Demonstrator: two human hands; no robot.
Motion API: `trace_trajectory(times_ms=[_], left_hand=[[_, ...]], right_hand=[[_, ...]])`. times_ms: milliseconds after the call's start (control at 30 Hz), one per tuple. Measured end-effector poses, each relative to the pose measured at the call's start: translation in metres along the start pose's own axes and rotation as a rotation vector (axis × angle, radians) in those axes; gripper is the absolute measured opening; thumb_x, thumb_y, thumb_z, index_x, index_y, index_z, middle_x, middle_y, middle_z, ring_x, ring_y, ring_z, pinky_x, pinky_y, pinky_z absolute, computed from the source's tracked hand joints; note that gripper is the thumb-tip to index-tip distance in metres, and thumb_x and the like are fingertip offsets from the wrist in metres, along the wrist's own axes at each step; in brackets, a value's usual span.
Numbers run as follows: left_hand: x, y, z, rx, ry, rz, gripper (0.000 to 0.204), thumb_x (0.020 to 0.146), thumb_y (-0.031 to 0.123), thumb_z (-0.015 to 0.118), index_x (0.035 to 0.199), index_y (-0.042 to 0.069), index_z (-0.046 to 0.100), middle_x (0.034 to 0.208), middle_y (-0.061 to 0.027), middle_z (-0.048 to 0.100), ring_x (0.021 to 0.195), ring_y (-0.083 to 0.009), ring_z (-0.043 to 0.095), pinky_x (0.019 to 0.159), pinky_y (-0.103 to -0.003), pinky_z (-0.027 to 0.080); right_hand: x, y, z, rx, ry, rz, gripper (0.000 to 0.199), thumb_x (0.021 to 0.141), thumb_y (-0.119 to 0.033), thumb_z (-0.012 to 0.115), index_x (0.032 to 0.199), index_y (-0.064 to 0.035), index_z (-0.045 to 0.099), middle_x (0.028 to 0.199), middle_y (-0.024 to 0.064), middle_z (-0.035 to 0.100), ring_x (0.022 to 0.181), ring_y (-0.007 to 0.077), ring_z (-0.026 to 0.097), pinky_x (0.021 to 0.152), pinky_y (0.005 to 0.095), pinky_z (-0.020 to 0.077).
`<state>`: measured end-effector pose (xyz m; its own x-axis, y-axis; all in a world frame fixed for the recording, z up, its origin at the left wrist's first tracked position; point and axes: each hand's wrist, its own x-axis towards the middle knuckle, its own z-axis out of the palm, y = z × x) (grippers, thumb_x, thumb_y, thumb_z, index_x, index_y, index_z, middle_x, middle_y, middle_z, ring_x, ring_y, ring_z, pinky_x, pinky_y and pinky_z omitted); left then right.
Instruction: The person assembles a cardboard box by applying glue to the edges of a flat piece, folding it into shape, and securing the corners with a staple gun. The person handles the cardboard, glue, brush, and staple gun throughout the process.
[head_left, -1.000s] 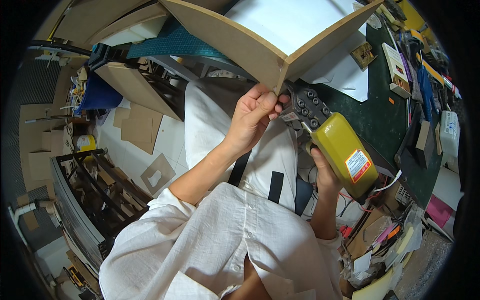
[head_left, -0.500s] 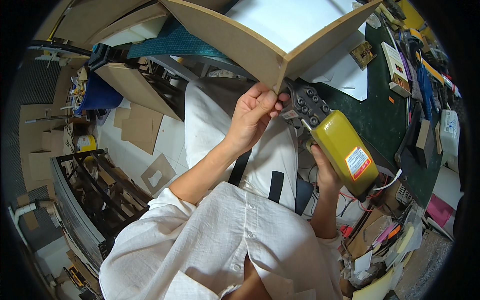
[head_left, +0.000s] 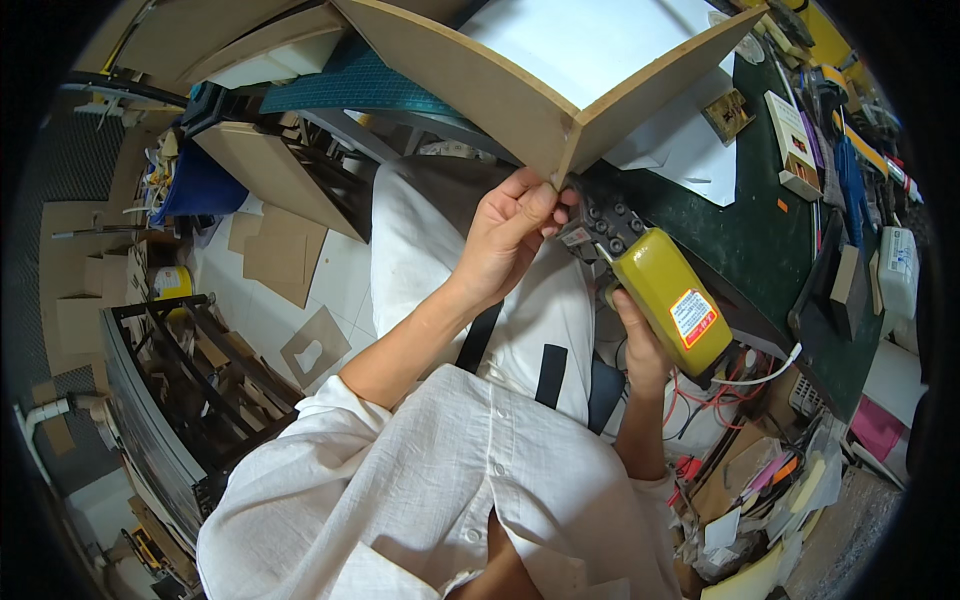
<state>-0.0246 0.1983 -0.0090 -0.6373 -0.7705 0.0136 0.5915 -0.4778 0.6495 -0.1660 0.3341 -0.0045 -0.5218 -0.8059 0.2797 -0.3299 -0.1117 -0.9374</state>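
Observation:
An electric nail gun [head_left: 670, 295] with an olive-yellow body, a black bolted head and a white cord is gripped by my right hand [head_left: 641, 340], whose fingers are partly hidden behind it. Its head points up and left, close against the lower corner of a brown fibreboard box [head_left: 520, 105]. My left hand [head_left: 510, 225] is closed, thumb and fingers pinching at that corner beside the tool's head. The exact contact between nose and board is hidden by fingers. White sheet material [head_left: 575, 50] shows inside the box walls.
A dark green bench [head_left: 740, 215] lies under the box, carrying paper, a small carton [head_left: 793, 160] and tools on the right. Left are a blue bin [head_left: 205, 180], a leaning board [head_left: 270, 170] and a black metal frame [head_left: 190, 390]. Red wires [head_left: 715, 400] and clutter fill the lower right.
The nail gun has swung slightly left at its lower end, and my right hand moved left with it. My left hand stays pinched at the box corner.

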Motion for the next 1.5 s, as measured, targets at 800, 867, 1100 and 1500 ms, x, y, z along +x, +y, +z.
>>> trace_trajectory(times_ms=[800, 867, 1100, 1500], left_hand=[[0.0, -0.002, -0.001, -0.002, -0.007, 0.02, 0.021, 0.095, 0.018, 0.061, 0.112, 0.006, 0.06, 0.099, -0.0043, 0.066, 0.082, -0.0061, 0.059, 0.072, -0.018, 0.047], [0.0, -0.002, -0.001, 0.002, -0.004, 0.025, 0.021, 0.095, 0.018, 0.061, 0.112, 0.006, 0.06, 0.099, -0.0044, 0.066, 0.082, -0.0062, 0.058, 0.072, -0.018, 0.047], [0.0, -0.003, 0.0, 0.0, 0.023, 0.022, 0.019, 0.095, 0.017, 0.062, 0.11, 0.005, 0.06, 0.099, -0.0046, 0.066, 0.081, -0.0066, 0.058, 0.072, -0.019, 0.046], [-0.003, 0.003, 0.006, 0.107, 0.06, 0.056, 0.025, 0.094, 0.016, 0.062, 0.113, 0.001, 0.057, 0.104, -0.0102, 0.067, 0.086, -0.0119, 0.061, 0.079, -0.025, 0.049]], right_hand=[[-0.001, 0.007, 0.0, -0.017, -0.003, -0.005, 0.041, 0.068, -0.012, 0.085, 0.1, -0.0007, 0.063, 0.094, 0.0094, 0.065, 0.08, 0.0202, 0.064, 0.075, 0.0307, 0.0504], [-0.001, 0.007, 0.0, -0.031, -0.009, -0.012, 0.041, 0.068, -0.012, 0.085, 0.101, -0.0007, 0.063, 0.094, 0.0096, 0.064, 0.081, 0.0205, 0.064, 0.075, 0.0308, 0.0504], [-0.002, 0.005, 0.001, -0.003, -0.021, -0.01, 0.04, 0.07, -0.01, 0.083, 0.103, -0.0009, 0.062, 0.096, 0.0101, 0.063, 0.082, 0.0219, 0.063, 0.076, 0.0316, 0.0501], [-0.018, -0.004, -0.007, 0.07, 0.007, 0.211, 0.041, 0.071, -0.009, 0.081, 0.106, -0.0009, 0.061, 0.103, 0.0098, 0.061, 0.093, 0.0238, 0.06, 0.084, 0.0352, 0.047]])
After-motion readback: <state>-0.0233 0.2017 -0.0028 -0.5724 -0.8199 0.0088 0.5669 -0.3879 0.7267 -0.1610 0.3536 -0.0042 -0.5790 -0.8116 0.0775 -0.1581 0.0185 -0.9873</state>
